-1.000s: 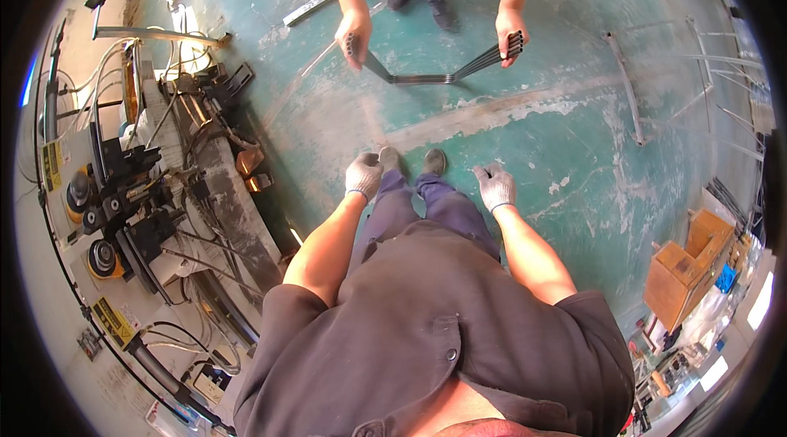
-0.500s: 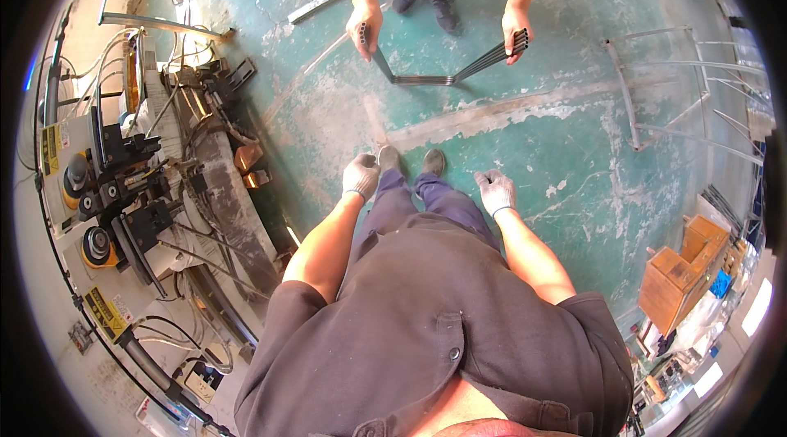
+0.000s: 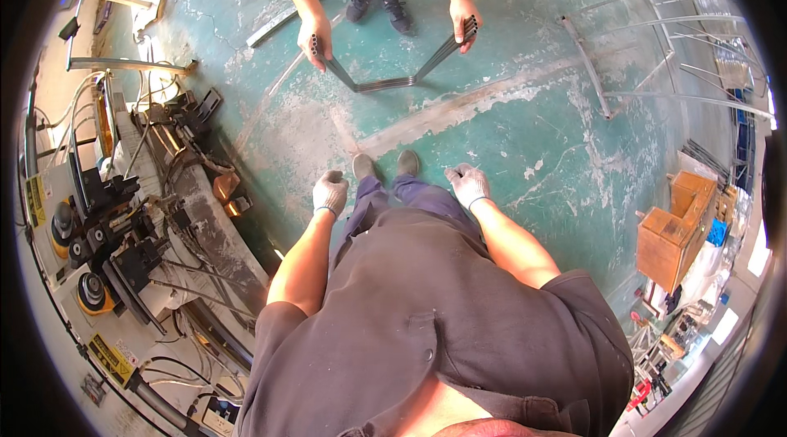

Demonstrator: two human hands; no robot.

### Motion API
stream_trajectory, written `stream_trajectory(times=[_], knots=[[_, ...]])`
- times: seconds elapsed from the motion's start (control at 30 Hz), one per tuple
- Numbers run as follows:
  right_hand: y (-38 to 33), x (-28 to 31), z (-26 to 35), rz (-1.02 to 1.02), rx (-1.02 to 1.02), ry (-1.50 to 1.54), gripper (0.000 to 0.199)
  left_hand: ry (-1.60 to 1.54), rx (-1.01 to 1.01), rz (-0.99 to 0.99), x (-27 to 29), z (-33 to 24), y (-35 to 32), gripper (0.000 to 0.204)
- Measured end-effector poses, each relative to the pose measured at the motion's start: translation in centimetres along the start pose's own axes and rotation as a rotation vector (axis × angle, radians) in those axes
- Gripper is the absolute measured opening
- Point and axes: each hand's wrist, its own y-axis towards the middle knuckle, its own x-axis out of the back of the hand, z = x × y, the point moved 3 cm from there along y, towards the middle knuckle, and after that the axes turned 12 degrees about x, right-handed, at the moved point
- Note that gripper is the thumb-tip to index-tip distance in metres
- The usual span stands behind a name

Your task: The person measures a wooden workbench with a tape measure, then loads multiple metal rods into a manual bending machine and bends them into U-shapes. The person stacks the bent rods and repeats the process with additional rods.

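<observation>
My left hand (image 3: 330, 192), in a pale work glove, hangs beside my left thigh with its fingers curled in and nothing visible in it. My right hand (image 3: 470, 184), gloved too, is held out at my right side, its fingers bent and the thumb toward my legs. Neither hand touches anything. Ahead, a person facing me grips a bundle of several thin dark metal tubes (image 3: 385, 84), bent into a wide U shape. That person's bare hands (image 3: 316, 39) hold its two raised ends, and the bent middle part hangs lower, out of my reach.
Along my left stands a machine (image 3: 106, 232) with black fittings, hoses and cables. A metal bar (image 3: 295, 12) lies on the worn green floor (image 3: 541, 150) by the other person's feet. To the right are a metal tube frame (image 3: 590, 68) and a wooden cabinet (image 3: 672, 228).
My view has swung a little to the right, so the other person and the tube bundle appear farther left. My hands stay at my sides, and the person still holds the bundle.
</observation>
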Motion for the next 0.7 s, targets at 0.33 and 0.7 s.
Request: stream_trajectory(times=[0.33,0.7], knots=[[0.1,-1.1,-0.2,-0.008,0.022,-0.018,0.043,0.025,-0.008,0.013,1.0,-0.3,0.1,0.040],[3.3,0.3,0.4,-0.156,0.127,0.125,0.040,-0.057,0.003,-0.015,1.0,0.1,1.3,0.039]])
